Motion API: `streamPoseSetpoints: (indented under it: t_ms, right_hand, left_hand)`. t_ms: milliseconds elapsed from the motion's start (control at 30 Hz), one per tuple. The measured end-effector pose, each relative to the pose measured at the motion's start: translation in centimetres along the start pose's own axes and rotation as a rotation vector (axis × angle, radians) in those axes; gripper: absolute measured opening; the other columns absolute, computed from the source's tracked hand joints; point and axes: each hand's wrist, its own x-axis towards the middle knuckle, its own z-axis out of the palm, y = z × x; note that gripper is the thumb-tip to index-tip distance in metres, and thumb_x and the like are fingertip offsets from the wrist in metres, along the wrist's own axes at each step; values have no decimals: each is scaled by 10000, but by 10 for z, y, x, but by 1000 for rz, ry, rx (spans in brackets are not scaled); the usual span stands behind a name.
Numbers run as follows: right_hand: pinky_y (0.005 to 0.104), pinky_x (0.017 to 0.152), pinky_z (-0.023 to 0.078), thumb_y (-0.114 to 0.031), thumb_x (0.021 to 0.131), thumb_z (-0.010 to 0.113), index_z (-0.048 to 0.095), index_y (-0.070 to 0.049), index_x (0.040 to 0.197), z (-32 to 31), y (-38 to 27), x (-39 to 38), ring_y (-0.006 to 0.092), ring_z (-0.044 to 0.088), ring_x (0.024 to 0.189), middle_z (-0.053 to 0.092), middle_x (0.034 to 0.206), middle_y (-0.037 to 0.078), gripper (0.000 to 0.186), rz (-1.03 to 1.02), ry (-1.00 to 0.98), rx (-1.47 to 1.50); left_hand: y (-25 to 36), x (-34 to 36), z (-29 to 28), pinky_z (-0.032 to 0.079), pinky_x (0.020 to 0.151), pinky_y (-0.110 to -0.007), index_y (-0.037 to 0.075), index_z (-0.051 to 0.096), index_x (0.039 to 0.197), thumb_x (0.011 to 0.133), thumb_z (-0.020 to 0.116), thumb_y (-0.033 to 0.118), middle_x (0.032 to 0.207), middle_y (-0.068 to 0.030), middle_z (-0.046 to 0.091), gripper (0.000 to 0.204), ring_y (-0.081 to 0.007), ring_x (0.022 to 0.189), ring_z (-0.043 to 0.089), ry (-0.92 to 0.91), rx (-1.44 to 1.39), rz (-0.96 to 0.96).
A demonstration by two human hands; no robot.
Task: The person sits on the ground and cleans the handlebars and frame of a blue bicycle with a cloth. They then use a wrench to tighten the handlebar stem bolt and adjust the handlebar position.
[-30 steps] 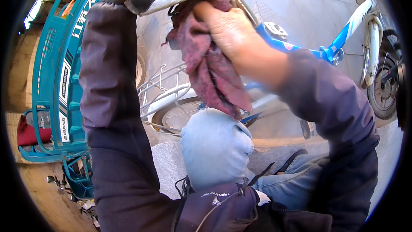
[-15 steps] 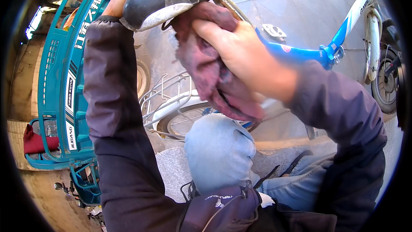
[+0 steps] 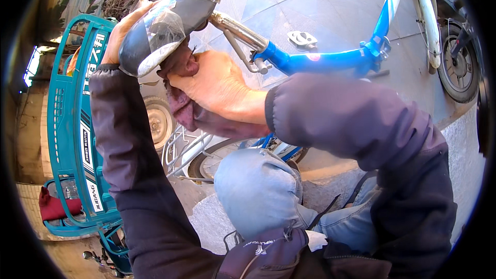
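Hands [image 3: 217, 85] at saddle [image 3: 191, 10], cloth [image 3: 182, 109] gripped, grey tiled floor [image 3: 330, 20], teal cart [image 3: 68, 142]

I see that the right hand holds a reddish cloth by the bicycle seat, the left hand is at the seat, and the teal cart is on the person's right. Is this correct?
Not quite: the head view shows the teal cart on the person's left. The right hand does hold the reddish cloth by the seat, with the left hand at it.
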Motion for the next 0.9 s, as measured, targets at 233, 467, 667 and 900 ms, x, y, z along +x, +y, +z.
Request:
streamPoseSetpoints:
  t_ms: [233,467,667,900]
  right_hand:
    - [440,827,531,-404,778,676,731,12,904,-4,1,1,394,681,912,699,899,234,437,40,-86,-151]
    - [455,843,532,-305,795,635,715,17,943,-21,12,-21,392,680,923,692,915,247,363,-136,-452,-621]
    - [447,799,551,-273,767,668,720,3,913,-36,-5,-20,388,687,879,694,890,236,316,-149,-332,-589]
    - [410,745,536,-244,814,636,709,-42,995,-143,-2,-2,383,672,820,688,869,218,282,-201,78,-821]
  left_hand:
    - [6,-2,12,445,1038,-308,-12,396,1455,852,641,-74,1397,-121,522,653,-161,1204,548,115,176,-32]
    - [5,-2,10,438,1048,-314,-5,404,1449,809,692,-76,1392,-114,527,705,-156,1211,541,61,69,-31]
    - [2,-5,15,452,1039,-318,20,416,1448,757,735,-97,1347,-96,555,770,-148,1174,555,93,147,16]
    - [-1,-4,17,528,969,-375,-26,469,1372,931,597,167,1239,-162,622,498,-246,1086,634,58,-370,-60]
